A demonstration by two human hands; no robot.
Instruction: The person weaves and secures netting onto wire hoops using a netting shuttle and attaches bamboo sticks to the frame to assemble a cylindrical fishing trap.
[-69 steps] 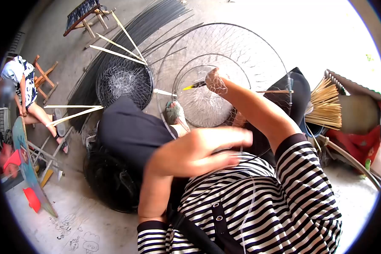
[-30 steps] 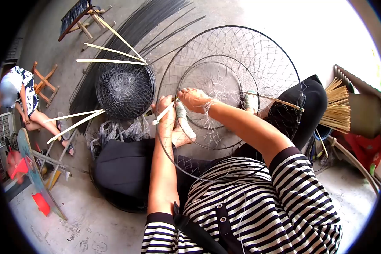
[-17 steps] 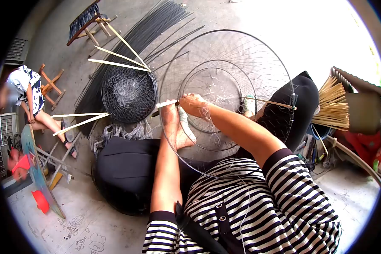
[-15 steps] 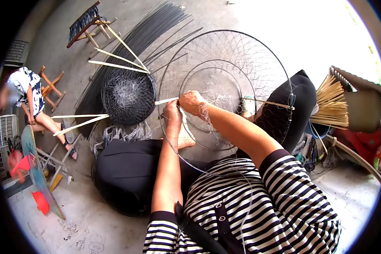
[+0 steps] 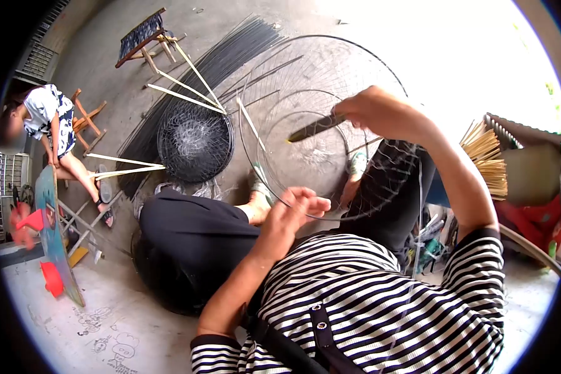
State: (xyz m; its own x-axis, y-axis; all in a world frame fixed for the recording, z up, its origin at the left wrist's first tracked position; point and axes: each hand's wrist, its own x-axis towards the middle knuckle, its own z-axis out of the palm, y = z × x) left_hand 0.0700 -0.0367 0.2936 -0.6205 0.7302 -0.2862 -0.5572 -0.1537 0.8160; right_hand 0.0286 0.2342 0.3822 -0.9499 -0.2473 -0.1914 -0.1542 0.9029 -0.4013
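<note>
A round net frame (image 5: 241,128) of thin wire hoops and fine mesh leans over my lap, with smaller hoops inside it. My left hand (image 5: 287,221) is at the frame's near edge, fingers curled round the outer hoop. Over the frame's right part, my right hand (image 5: 377,113) grips a dark, flat, pointed tool (image 5: 315,128) whose tip points left; its exact kind is unclear. A pale bamboo strip (image 5: 251,124) crosses the frame's left side, apart from both hands.
A finished-looking black net basket (image 5: 196,146) with bamboo strips stands left, beside a heap of dark rods (image 5: 230,50). A folding stool (image 5: 144,40) is behind. Bundled sticks (image 5: 487,159) stand right. Another person (image 5: 50,118) sits at far left near a blue board (image 5: 53,230).
My hands have parted from the bamboo strip at the frame's left edge. The left moved down to the near rim; the right moved up and right and now holds the dark tool.
</note>
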